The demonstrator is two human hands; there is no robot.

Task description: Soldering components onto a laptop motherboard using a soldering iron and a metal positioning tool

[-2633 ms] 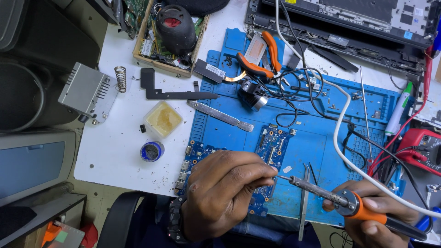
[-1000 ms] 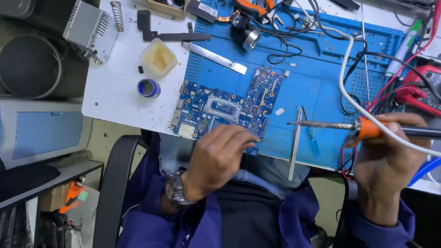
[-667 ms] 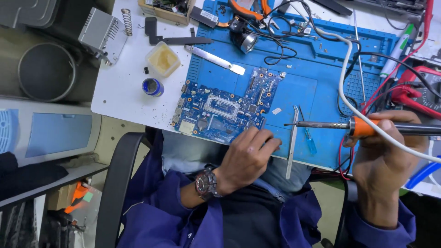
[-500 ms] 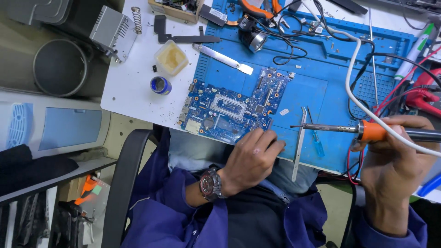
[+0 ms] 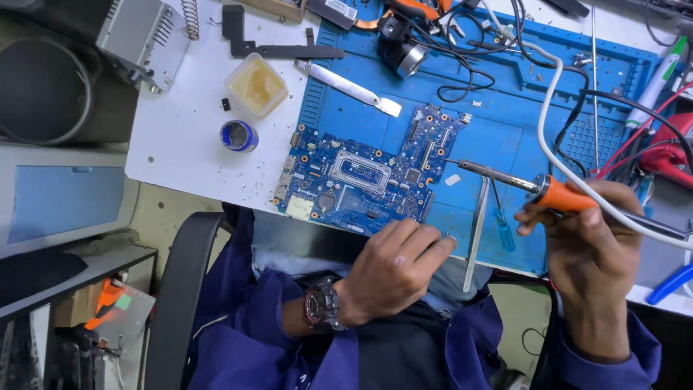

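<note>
A blue circuit board [image 5: 364,177] lies on a blue work mat [image 5: 476,108] at the table's near edge. My left hand [image 5: 393,271], with a watch on its wrist, rests at the mat's front edge just below the board, fingers curled, holding nothing that I can see. My right hand [image 5: 588,238] grips an orange-handled soldering iron [image 5: 538,189]. Its metal tip points left and hovers just right of the board's upper right part. A white cable runs from the iron up over the mat.
A tub of yellow flux [image 5: 256,85] and a small blue round tin [image 5: 237,135] sit on the white table left of the mat. Metal tweezers [image 5: 475,231], a metal pry bar [image 5: 350,87], tangled black wires [image 5: 469,50] and a red meter [image 5: 668,152] lie around.
My view has shifted, so the board sits higher and more central. My left hand has slid off the board to the mat's front edge. The iron has stayed in my right hand.
</note>
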